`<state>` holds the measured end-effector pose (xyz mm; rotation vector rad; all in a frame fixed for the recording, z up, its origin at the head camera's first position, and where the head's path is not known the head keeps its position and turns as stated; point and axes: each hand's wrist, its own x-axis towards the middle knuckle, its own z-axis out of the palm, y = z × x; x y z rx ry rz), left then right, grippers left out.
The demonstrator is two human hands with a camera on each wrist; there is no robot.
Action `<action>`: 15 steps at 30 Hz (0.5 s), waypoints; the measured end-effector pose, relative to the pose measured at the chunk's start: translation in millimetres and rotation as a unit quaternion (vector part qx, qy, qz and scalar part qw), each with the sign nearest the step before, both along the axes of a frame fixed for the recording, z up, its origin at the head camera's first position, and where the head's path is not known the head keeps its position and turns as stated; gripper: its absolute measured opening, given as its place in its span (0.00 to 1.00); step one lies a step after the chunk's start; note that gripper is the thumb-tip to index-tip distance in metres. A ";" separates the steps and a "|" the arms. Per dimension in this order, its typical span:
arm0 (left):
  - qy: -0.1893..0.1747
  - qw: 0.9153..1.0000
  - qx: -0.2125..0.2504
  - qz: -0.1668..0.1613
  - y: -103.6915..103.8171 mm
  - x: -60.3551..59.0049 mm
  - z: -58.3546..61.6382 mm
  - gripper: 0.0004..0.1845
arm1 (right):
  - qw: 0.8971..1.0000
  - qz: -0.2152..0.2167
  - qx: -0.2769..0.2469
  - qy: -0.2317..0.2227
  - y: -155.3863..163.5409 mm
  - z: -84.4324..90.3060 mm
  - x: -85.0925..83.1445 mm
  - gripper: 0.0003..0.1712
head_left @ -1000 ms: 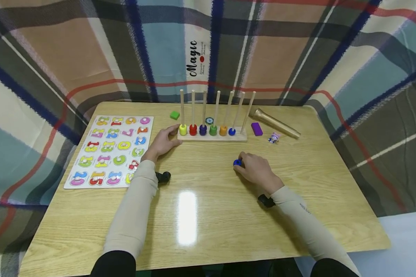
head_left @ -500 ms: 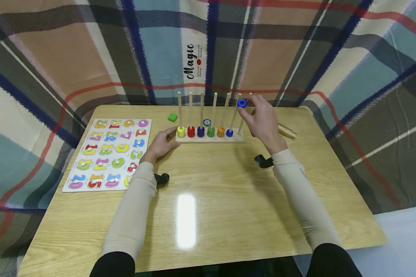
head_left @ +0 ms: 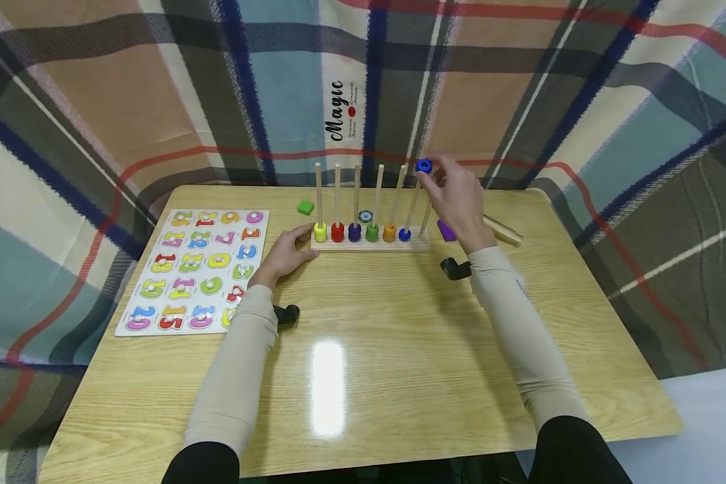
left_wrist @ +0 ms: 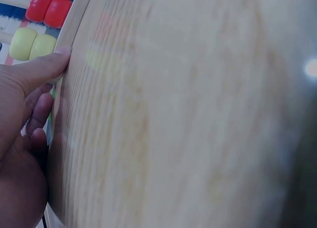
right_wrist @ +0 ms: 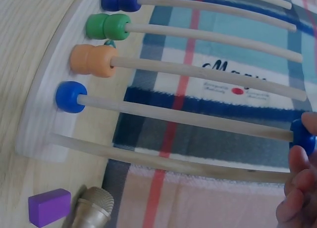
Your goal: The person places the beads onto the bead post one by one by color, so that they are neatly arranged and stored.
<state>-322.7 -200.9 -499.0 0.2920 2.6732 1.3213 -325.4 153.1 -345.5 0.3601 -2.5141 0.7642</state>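
Pinching a blue bead (head_left: 423,165) w/ our right hand (head_left: 456,198), held at the tip of the sixth rod (right_wrist: 188,118). Bead looks small, hard, light, prob. smooth wood; best gripped at the rim so the hole stays clear. Left hand (head_left: 286,251) lies w/ relaxed fingers against the rack (head_left: 369,245) end, thumb on its edge. Rack holds seven rods: yellow, red, purple, green, orange beads stacked in twos, one blue at the sixth rod's foot (right_wrist: 71,96), seventh bare. Nearby: purple block (right_wrist: 48,206), number puzzle (head_left: 199,269).
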 end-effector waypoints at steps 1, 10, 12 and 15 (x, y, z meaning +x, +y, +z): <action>-0.001 1.000 0.001 0.000 -0.2 0.1 0.1 0.39 | 1.000 0.000 0.001 -0.005 0.0 0.2 0.2 0.26; -0.007 1.000 0.000 0.005 -0.3 1.4 -0.5 0.40 | 1.000 0.002 -0.002 -0.018 -0.1 -4.1 3.6 0.30; -0.008 1.000 0.001 0.005 -1.1 1.3 -0.2 0.40 | 1.000 0.006 -0.011 -0.009 0.7 -6.5 5.9 0.30; -0.011 1.000 -0.001 0.003 -3.2 1.4 0.1 0.40 | 1.000 0.013 -0.020 0.006 1.8 -13.3 11.9 0.29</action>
